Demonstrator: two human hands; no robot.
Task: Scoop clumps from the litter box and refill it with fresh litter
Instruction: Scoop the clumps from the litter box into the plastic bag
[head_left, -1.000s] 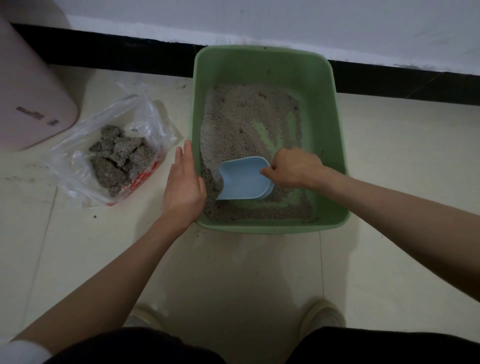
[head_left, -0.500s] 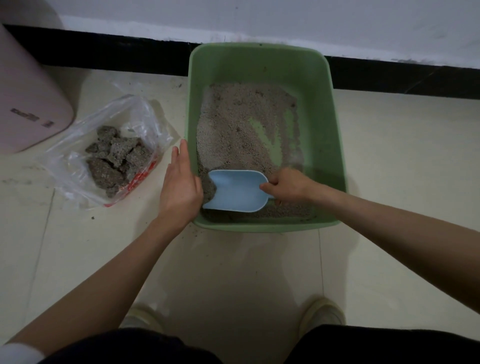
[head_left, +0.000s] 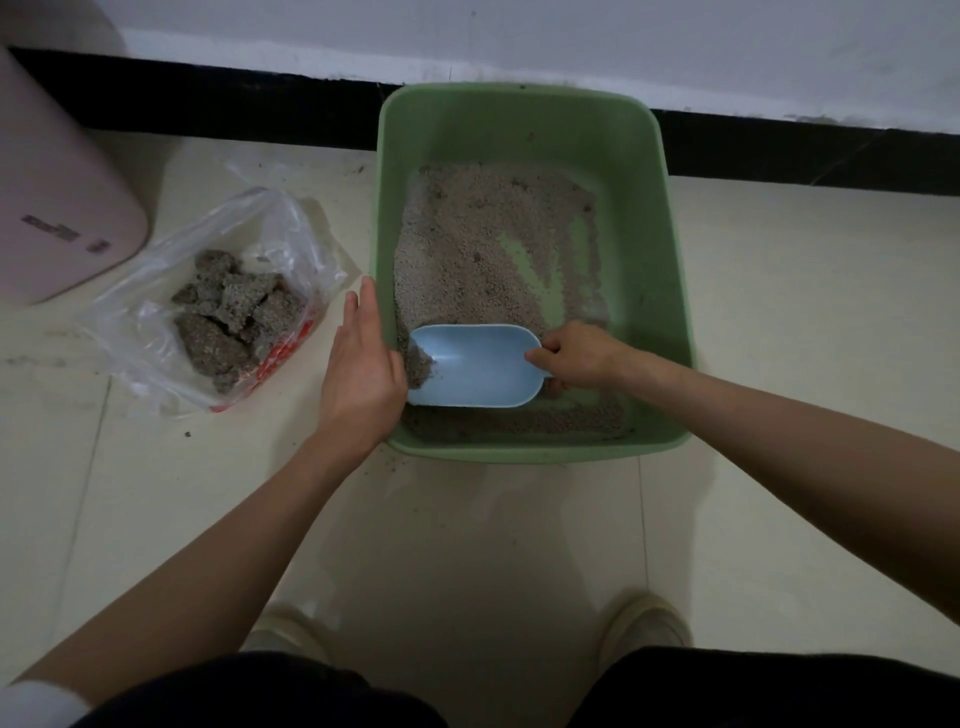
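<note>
Two hands: smooth blue scoop (head_left: 475, 366), grainy litter (head_left: 467, 249).

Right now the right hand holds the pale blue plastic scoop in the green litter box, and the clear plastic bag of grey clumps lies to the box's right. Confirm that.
Wrong: the head view shows the clear plastic bag of grey clumps left of the green litter box. The right hand does hold the pale blue plastic scoop.

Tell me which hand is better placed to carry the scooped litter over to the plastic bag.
Right. The right hand already grips the blue scoop, which holds some litter at its tip. The left hand rests flat on the green litter box rim, steadying it beside the bag.
</note>
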